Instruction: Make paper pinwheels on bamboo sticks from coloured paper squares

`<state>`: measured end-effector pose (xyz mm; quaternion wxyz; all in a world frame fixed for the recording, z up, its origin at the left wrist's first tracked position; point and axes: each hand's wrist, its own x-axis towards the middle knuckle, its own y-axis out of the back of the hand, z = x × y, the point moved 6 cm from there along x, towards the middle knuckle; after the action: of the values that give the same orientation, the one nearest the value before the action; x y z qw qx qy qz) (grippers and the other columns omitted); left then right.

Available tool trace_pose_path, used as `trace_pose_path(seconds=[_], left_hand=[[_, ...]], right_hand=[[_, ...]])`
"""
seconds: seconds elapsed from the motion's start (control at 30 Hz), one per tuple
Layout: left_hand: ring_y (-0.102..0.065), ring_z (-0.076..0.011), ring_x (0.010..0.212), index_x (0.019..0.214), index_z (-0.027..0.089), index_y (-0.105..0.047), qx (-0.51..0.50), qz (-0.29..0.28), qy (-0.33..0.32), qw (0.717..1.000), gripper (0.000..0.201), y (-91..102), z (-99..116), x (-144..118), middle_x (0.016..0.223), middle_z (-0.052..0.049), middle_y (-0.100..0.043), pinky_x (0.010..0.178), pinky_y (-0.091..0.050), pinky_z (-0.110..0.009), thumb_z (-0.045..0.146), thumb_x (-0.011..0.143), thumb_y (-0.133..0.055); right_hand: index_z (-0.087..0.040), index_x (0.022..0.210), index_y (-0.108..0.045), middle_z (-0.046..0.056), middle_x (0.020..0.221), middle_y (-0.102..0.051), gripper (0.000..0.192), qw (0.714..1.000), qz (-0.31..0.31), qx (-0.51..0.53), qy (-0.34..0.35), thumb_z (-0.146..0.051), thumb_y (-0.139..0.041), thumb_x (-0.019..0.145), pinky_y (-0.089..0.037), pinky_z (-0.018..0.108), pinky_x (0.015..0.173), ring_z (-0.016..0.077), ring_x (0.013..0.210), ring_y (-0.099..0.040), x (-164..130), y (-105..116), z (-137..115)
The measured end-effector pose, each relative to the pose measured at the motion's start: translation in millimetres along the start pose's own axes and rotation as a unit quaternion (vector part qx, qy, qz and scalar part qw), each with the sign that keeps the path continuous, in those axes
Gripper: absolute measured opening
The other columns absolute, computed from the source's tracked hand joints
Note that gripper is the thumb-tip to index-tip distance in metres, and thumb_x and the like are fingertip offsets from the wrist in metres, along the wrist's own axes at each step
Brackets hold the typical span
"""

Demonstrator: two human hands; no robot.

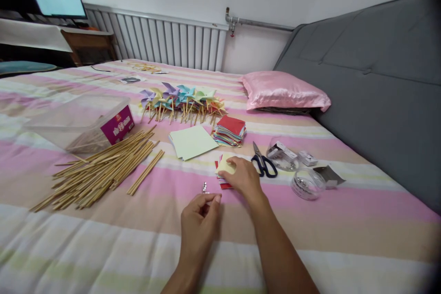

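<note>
My right hand [242,177] reaches over a small stack of coloured paper squares [225,185], its thumb and fingers closed on a pale yellow paper square [224,164] at the top. Nearer to me, my left hand [200,220] is closed, with thumb and forefinger pressed together; whatever is between them is too small to make out. Just beyond its fingertips lie several small shiny metal fasteners [204,187]. A taller stack of small squares with red on top [230,129] stands behind my right hand, beside larger pale green paper sheets [193,141].
Scissors [262,161] lie right of my right hand, near a round clear container [308,184] and small boxes [308,158]. Wooden sticks [106,170] spread at left before a clear plastic box [82,119]. Finished paper pinwheels [186,96] and a pink pillow [284,90] lie farther back.
</note>
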<state>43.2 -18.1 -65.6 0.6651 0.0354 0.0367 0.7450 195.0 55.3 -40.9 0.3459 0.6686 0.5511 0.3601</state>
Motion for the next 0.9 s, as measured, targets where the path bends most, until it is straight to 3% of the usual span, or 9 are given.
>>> trace_pose_path(seconds=[0.17,0.4,0.57,0.77,0.9], left_hand=[[-0.057,-0.0170,0.068,0.075,0.016,-0.072,0.009,-0.046,-0.038,0.998,0.024,-8.2,7.6,-8.3,0.078,-0.008,-0.066,0.060,-0.043,-0.027,0.036,0.076,-0.060],[-0.059,-0.0197,0.074,0.074,0.016,-0.072,-0.001,-0.061,-0.039,0.997,0.024,-9.6,8.5,-12.3,0.078,-0.009,-0.066,0.062,-0.046,-0.028,0.036,0.077,-0.059],[-0.059,-0.0195,0.074,0.074,0.016,-0.072,-0.006,-0.066,-0.031,0.997,0.023,-8.8,6.0,-13.3,0.079,-0.009,-0.066,0.060,-0.045,-0.026,0.036,0.077,-0.060],[-0.058,-0.0178,0.071,0.073,0.016,-0.071,0.005,-0.065,-0.037,0.997,0.024,-2.4,7.6,-16.3,0.075,-0.007,-0.064,0.059,-0.043,-0.025,0.036,0.079,-0.057],[-0.055,-0.0154,0.066,0.076,0.016,-0.071,0.013,-0.061,-0.029,0.998,0.025,5.7,8.9,-18.0,0.075,-0.006,-0.063,0.058,-0.042,-0.025,0.036,0.079,-0.057]], right_hand=[[-0.015,0.117,-0.056,0.012,0.118,-0.058,0.059,1.000,0.025,-0.007,-0.001,-0.037,-0.071,0.065,-0.038,0.036,0.094,0.0278,0.113,-0.049,-4.6,-20.8,-18.3],[-0.016,0.116,-0.056,0.011,0.114,-0.062,0.049,0.998,0.053,0.037,-0.022,-0.026,-0.065,0.069,-0.039,0.038,0.094,0.0290,0.109,-0.052,-4.8,-22.2,-15.8],[-0.020,0.109,-0.059,0.008,0.109,-0.066,0.040,0.991,0.072,0.107,-0.034,-0.020,-0.060,0.068,-0.041,0.037,0.094,0.0249,0.105,-0.058,-2.6,-23.7,-13.9],[-0.018,0.092,-0.065,0.006,0.094,-0.071,0.027,0.963,0.100,0.240,-0.064,-0.017,-0.056,0.067,-0.047,0.032,0.088,0.0199,0.090,-0.066,-0.6,-21.2,-5.4],[-0.016,0.088,-0.067,0.007,0.084,-0.072,0.025,0.936,0.066,0.334,-0.090,-0.020,-0.058,0.064,-0.052,0.030,0.076,0.0199,0.080,-0.068,4.3,-26.4,8.1]])
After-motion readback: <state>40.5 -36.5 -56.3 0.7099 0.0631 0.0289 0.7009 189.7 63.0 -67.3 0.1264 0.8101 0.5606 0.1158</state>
